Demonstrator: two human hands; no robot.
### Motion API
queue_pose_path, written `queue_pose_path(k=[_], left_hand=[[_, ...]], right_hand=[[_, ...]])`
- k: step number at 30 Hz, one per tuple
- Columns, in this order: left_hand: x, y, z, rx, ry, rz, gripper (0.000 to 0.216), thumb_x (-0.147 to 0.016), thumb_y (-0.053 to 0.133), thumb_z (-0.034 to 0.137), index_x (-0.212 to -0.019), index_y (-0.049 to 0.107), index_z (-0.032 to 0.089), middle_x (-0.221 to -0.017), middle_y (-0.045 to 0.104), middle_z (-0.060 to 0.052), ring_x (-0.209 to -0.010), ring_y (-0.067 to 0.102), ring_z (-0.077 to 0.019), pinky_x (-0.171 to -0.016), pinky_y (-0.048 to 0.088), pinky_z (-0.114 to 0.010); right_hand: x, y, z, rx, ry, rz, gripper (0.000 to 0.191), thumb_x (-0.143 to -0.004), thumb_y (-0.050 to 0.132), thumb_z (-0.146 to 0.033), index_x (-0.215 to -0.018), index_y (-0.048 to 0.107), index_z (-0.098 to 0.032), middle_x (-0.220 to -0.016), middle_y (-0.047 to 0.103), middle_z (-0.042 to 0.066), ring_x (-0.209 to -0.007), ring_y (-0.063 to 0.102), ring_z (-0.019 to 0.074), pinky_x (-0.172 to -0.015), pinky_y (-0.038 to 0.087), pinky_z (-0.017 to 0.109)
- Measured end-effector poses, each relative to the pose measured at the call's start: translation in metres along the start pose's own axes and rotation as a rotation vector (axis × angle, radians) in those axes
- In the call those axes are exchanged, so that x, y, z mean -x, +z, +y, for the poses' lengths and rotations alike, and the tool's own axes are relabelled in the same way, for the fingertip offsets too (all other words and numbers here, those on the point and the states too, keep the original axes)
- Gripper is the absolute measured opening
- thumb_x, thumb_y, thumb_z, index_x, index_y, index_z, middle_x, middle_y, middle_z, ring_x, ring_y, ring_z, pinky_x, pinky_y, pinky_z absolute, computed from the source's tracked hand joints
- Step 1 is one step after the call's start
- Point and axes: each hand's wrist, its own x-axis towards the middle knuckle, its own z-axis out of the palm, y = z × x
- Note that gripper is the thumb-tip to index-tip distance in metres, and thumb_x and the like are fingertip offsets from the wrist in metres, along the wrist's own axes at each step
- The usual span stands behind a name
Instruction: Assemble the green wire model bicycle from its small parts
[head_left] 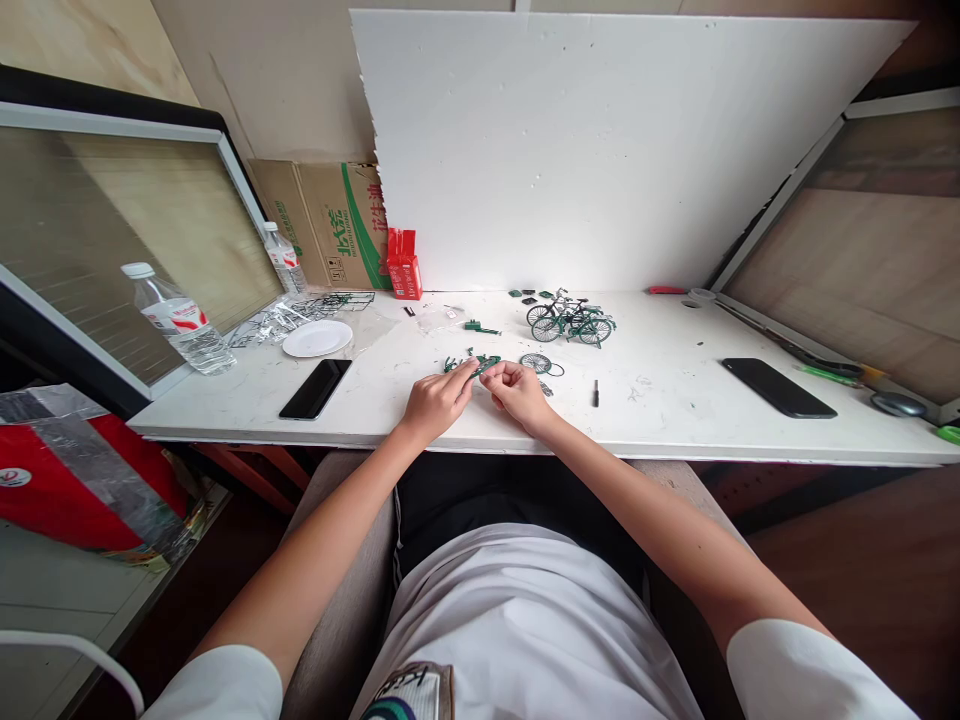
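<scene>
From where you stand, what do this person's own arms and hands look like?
Short white fabric sleeves with plain edges leave the slim forearms bare. The left hand and right hand wear no gloves; no watch or bracelet shows.

White shirt [517, 610] with 2 short sleeves [225, 685]; brown-edged patch [424, 690] bearing dark lettering [396, 683]; black trousers [487, 490], pale line [398, 530] down 1 side.

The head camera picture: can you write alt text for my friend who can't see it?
A person's left hand and right hand meet at small green model parts near the front edge of a white table. Beyond them, to the right, stand small green and black model bicycles; a flat black phone and round white plate lie to the left.
</scene>
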Motion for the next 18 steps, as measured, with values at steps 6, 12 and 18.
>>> queue_pose_path(k=[6,12,18], left_hand=[[0.000,0.000,0.000,0.001,0.004,0.013,0.039,-0.105,0.057,0.018,-0.143,0.067,0.019,-0.121,0.081,-0.012,-0.093,0.083,-0.0241,-0.082,0.066,-0.034],[0.001,0.003,-0.001,0.008,-0.022,0.012,0.041,-0.105,0.055,0.019,-0.145,0.066,0.019,-0.123,0.080,-0.013,-0.094,0.083,-0.0247,-0.082,0.067,-0.034],[0.001,0.003,0.000,-0.006,-0.003,0.016,0.042,-0.105,0.054,0.019,-0.146,0.064,0.019,-0.127,0.078,-0.013,-0.099,0.082,-0.0254,-0.083,0.068,-0.034]], right_hand=[[0.000,0.001,-0.001,-0.013,0.012,-0.007,0.041,-0.087,0.075,-0.063,-0.087,0.063,-0.023,-0.054,0.050,-0.005,-0.047,0.042,0.0131,-0.050,0.033,0.030],[0.007,0.006,-0.005,0.264,-0.159,0.134,0.032,-0.094,0.067,-0.054,-0.091,0.068,-0.022,-0.062,0.057,-0.001,-0.056,0.050,0.0159,-0.057,0.039,0.031],[0.012,0.011,-0.004,0.558,-0.252,0.237,0.023,-0.097,0.062,-0.043,-0.092,0.069,-0.022,-0.065,0.062,0.000,-0.059,0.055,0.0167,-0.062,0.040,0.032]])
